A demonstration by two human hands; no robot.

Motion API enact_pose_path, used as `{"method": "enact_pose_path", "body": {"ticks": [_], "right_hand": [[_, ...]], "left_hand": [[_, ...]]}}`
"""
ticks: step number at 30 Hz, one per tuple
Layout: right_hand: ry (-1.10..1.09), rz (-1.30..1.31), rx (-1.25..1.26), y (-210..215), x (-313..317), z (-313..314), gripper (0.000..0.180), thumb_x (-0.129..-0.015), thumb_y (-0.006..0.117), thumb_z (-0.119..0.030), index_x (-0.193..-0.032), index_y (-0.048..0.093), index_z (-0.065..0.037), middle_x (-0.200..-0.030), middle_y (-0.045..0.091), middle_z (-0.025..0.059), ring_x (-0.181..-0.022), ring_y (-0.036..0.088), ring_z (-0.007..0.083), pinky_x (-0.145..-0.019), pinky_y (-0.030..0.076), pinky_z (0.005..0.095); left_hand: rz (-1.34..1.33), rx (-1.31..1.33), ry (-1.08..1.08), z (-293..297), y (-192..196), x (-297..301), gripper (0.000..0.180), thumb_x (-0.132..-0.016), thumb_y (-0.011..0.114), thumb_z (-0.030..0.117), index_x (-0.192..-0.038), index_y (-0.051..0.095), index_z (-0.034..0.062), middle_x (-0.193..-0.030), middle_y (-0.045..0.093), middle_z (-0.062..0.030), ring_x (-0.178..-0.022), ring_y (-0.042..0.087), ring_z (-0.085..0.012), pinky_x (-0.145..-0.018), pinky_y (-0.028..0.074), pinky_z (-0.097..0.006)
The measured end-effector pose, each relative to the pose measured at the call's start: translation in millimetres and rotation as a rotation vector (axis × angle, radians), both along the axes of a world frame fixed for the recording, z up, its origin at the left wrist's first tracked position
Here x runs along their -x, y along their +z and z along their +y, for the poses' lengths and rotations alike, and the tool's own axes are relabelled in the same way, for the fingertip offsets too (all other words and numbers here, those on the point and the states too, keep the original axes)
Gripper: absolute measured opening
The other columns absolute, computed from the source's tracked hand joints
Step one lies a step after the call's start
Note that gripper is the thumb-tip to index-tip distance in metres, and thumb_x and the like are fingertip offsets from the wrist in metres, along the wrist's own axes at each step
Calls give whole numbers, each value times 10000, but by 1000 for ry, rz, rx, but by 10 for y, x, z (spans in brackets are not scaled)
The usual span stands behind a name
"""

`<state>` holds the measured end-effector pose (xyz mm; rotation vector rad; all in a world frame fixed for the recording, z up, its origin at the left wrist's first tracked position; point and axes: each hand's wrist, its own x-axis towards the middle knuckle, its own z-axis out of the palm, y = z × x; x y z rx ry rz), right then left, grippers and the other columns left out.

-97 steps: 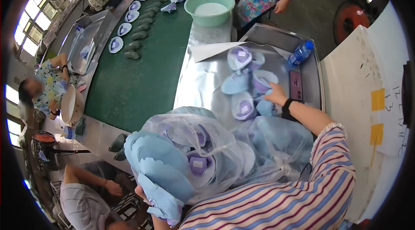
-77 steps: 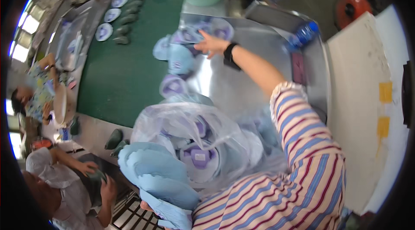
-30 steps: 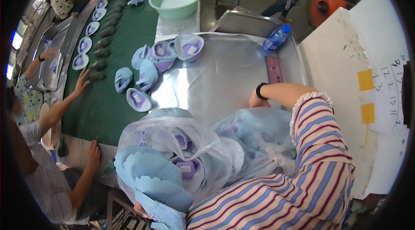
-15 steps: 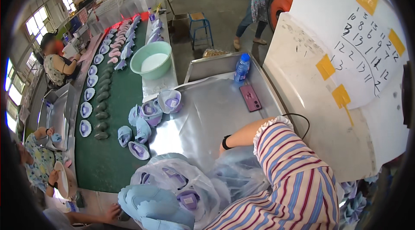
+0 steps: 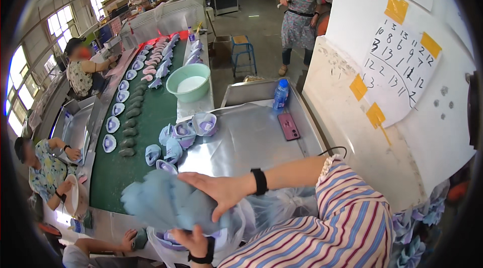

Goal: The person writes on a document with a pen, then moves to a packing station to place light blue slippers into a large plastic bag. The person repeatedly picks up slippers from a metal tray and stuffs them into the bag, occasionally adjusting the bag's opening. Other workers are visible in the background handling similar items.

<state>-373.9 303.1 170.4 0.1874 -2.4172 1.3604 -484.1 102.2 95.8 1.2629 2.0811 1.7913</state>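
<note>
I am pressing my right hand point(image 5: 221, 192), fingers spread flat, on top of a stack of blue cap pieces point(image 5: 168, 202), while my left hand point(image 5: 193, 240) is gripping the same stack from below, fingers curled under it. The stack is blurring between my hands, just above a clear plastic bag point(image 5: 271, 207) of more pieces. Beyond my right hand, loose purple and blue caps point(image 5: 188, 129) are lying on the steel desk point(image 5: 251, 142), with a phone point(image 5: 289, 126) and a water bottle point(image 5: 280, 94) farther off.

right hand point(image 5: 221, 192): off metal table, now on blue stack point(image 5: 166, 200) | left hand point(image 5: 193, 240): beneath
</note>
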Motion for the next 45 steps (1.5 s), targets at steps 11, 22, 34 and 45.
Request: {"method": "enact_pose_path", "body": {"ticks": [11,22,34,45], "right_hand": [[-127,127,-48,120,-209,-289,1238,-452,854,-254,-1371,57,-24,-1341,239,172,-1257,268,294,-1030,242,359],[-460,167,-335,-25,-483,-229,969,-570,798,-205,-1353,246,-54,-1252,406,173,-1115,433,316,-946,355,350],[-761,-392,-176,-1556,-1499,2498,1014,-527,791,-164,-1366,227,-79,-1373,301,180,-1257,322,255,-1032,264,333],[-1155,-1154,-601,-2341,-2048,2272,566,-842,397,-103,-1329,289,-369,-1275,343,289,-1085,473,401,-884,404,426]], "left_hand": [[4,-69,-284,-147,350,15,584,-566,683,323,-1030,559,-9,-1007,565,-193,-917,539,-323,-816,408,-385],[-324,-383,-308,213,159,87,817,-611,698,106,-1309,302,-47,-1297,312,-148,-1209,334,-236,-1018,235,-346],[-399,20,99,-317,-37,99,453,-711,631,84,-1114,507,-85,-1032,518,-100,-905,493,-155,-795,396,-267],[-568,-60,89,-660,20,115,466,-784,561,-14,-1229,427,-37,-1184,503,-140,-1070,484,-211,-902,385,-316]]}}
